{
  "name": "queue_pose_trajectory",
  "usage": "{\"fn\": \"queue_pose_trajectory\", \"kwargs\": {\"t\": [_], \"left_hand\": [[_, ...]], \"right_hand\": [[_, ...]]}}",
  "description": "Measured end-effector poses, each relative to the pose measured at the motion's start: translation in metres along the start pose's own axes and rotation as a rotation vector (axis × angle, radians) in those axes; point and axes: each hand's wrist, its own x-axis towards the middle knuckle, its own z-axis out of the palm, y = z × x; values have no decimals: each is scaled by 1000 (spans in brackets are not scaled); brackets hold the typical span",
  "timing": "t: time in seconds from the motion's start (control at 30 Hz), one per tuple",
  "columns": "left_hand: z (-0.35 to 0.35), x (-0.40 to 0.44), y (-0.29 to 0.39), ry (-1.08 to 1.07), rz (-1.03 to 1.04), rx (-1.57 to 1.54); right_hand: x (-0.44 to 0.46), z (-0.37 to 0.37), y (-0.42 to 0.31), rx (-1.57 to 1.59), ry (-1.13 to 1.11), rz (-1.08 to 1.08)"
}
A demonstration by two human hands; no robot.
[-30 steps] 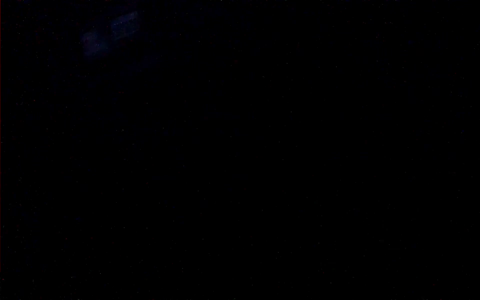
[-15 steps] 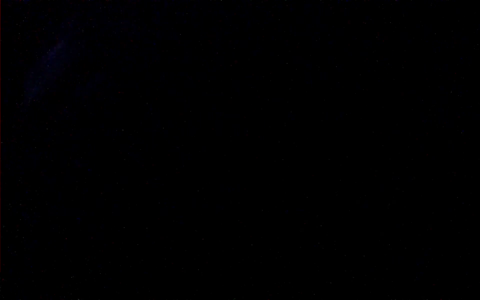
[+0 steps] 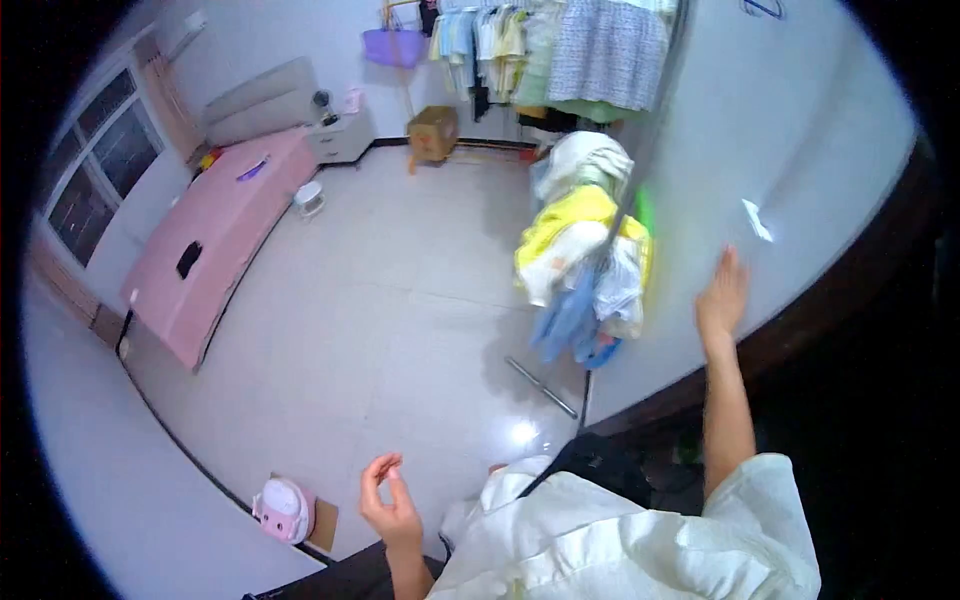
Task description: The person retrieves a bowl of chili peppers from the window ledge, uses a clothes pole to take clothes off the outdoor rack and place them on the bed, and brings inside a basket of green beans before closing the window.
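Observation:
My right hand (image 3: 722,300) is raised at the right wall, its fingers stretched out and a little blurred. Just above its fingertips is a small white plate, like a light switch (image 3: 757,221), which shows a bright glint. A narrow gap seems to lie between fingers and plate, though contact is hard to judge. Low in front of my body, my left hand (image 3: 388,500) is loosely curled with thumb and fingers apart and nothing visible in it. Between the hands is the front of my white shirt (image 3: 600,540).
A rack piled with clothes (image 3: 585,240) stands by the right wall. Further back are hanging garments (image 3: 600,55), a cardboard box (image 3: 433,133) and a nightstand (image 3: 340,138). A pink-covered bed (image 3: 215,240) is at left; a pink-and-white object (image 3: 284,510) sits on the tiled floor (image 3: 340,340).
Half a second ago the view was almost wholly black, with only a faint bluish smear at upper left. Now the room is brightly lit and both hands are visible.

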Motion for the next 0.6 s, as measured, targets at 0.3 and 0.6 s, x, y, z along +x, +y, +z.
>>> {"fn": "queue_pose_trajectory", "kwargs": {"t": [0.3,0.6], "left_hand": [[-179,201,-372,-113,-57,115],[-564,468,-644,-24,-28,73]], "right_hand": [[-165,-60,-323,68,-207,308],[-330,-555,-933,1287,110,-345]]}}
